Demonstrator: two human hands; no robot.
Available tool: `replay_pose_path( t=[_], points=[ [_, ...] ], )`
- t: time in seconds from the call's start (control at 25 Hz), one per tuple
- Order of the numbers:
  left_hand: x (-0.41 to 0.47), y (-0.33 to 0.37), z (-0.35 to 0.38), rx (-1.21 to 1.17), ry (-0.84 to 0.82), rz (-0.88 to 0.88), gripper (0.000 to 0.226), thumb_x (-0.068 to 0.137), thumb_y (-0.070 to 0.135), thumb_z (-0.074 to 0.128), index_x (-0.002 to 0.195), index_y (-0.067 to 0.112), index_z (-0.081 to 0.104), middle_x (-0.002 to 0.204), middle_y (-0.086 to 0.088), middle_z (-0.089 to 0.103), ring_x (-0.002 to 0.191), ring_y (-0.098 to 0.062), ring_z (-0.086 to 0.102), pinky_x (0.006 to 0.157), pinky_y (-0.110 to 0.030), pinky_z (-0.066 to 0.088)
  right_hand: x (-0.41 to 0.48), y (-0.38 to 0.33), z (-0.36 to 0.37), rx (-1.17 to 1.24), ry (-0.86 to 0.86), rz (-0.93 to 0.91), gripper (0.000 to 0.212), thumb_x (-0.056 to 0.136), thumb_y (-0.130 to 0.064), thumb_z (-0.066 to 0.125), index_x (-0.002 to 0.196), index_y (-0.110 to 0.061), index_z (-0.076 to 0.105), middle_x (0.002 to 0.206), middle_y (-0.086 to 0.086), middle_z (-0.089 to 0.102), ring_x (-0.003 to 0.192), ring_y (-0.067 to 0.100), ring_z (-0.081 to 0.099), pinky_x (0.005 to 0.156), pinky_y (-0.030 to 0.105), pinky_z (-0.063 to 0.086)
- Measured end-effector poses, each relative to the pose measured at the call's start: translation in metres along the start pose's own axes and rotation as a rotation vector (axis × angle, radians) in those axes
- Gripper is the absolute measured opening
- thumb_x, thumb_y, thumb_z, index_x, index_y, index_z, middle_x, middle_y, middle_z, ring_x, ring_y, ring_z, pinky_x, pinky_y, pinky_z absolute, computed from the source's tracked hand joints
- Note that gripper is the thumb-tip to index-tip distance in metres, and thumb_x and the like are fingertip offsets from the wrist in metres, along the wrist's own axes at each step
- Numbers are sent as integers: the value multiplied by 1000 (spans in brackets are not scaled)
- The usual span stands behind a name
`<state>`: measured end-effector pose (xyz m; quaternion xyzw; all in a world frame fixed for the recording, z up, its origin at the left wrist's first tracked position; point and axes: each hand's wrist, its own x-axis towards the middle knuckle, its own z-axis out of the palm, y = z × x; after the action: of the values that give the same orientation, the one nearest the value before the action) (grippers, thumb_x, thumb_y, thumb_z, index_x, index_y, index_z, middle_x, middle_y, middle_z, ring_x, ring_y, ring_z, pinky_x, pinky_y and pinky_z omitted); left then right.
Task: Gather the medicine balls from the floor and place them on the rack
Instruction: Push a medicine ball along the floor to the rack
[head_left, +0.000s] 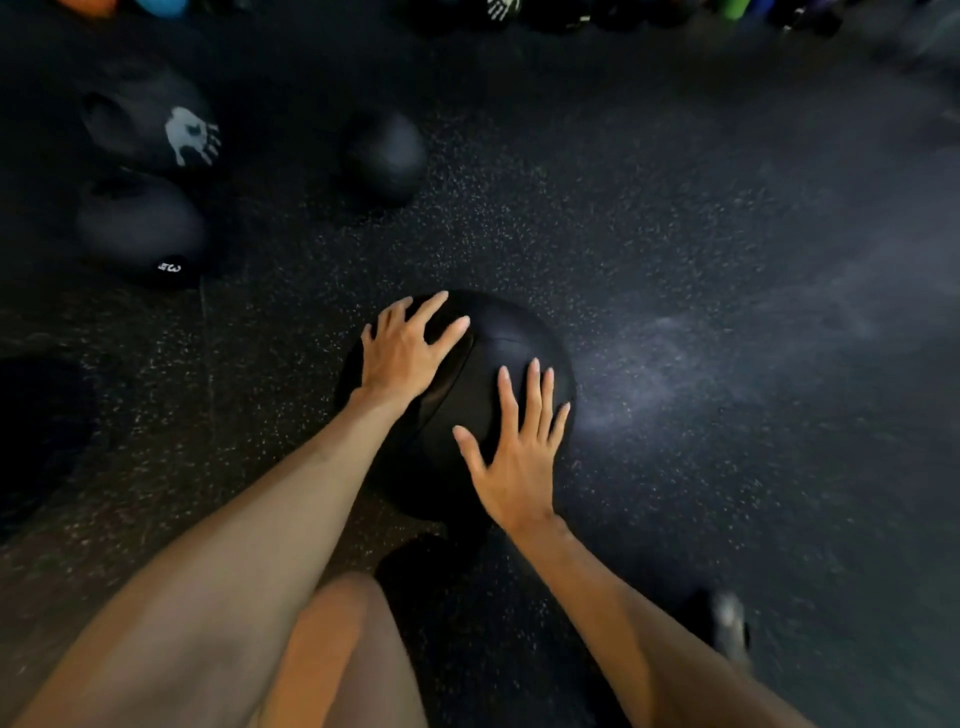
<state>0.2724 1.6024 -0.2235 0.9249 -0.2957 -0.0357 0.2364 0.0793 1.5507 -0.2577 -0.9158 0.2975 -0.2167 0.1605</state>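
On the speckled floor (675, 234), centre: one black medicine ball (498, 364); my left hand (402, 351) lies on its upper left, fingers spread, my right hand (511, 457) on its near right side, fingers spread; both flat against it, neither clenched. Far left: two dark balls touching, one with a white handprint (150, 122), one with a small label (140, 231); another ball (384, 153) apart, beyond centre.

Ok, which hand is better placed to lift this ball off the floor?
Neither alone. The left hand lies on the ball's top far side, the right hand on its near right side, fingers spread. Probably both together.
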Motion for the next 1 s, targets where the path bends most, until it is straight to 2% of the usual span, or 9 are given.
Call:
replay_pose_path(
  t=[0.12,0.24,0.36,0.52,0.64,0.84,0.92,1.0],
  points=[
    [19,7,-5,-49,-42,-69,60,96,69,32,149,41,39,153,-7,42,143,-27,35,117,-55,25,18,3,9,-16,21,36,75,98,-63,44,160,-27,20,169,8,4,156,27,-3,120,64,10],
    [5,4,0,-48,87,-47,57,101,58,30,151,33,38,157,-6,39,147,-24,30,120,-52,23,52,8,17,-18,42,42,70,100,-62,40,159,-29,22,168,7,9,156,26,1,119,65,13],
    [-24,-6,14,-45,166,-16,63,100,62,27,156,35,23,165,-5,22,153,-24,16,121,-55,20,94,10,25,13,14,83,65,100,-62,37,157,-33,26,167,6,15,155,27,6,119,66,13],
    [-32,-12,30,-156,118,-114,79,92,74,33,158,42,2,168,-4,-3,155,-28,-2,120,-62,15,174,5,30,109,-50,158,61,97,-64,39,152,-35,37,164,5,26,154,26,13,119,65,9],
    [-22,-7,37,-230,91,-154,88,87,76,43,155,49,-4,167,2,-13,154,-27,-10,119,-66,14,231,11,35,206,-124,207,60,96,-63,44,148,-33,44,161,5,32,152,26,17,119,64,8],
    [47,36,41,-182,108,-247,81,86,77,42,152,56,-1,168,3,-9,154,-25,-10,118,-68,6,311,47,47,319,-120,300,53,95,-58,46,137,-28,58,147,0,52,141,26,36,117,63,16],
    [79,53,43,-123,132,-283,78,87,78,40,152,57,2,168,0,-4,154,-27,-6,116,-69,8,338,63,46,362,-143,263,49,98,-51,45,135,-24,60,141,0,58,136,26,41,115,60,23],
    [113,65,42,-72,134,-339,76,87,79,39,152,57,7,168,-1,1,154,-27,-2,115,-70,10,348,78,47,384,-161,158,48,100,-48,41,139,-23,57,145,0,55,138,24,41,116,54,27]
  ],
)
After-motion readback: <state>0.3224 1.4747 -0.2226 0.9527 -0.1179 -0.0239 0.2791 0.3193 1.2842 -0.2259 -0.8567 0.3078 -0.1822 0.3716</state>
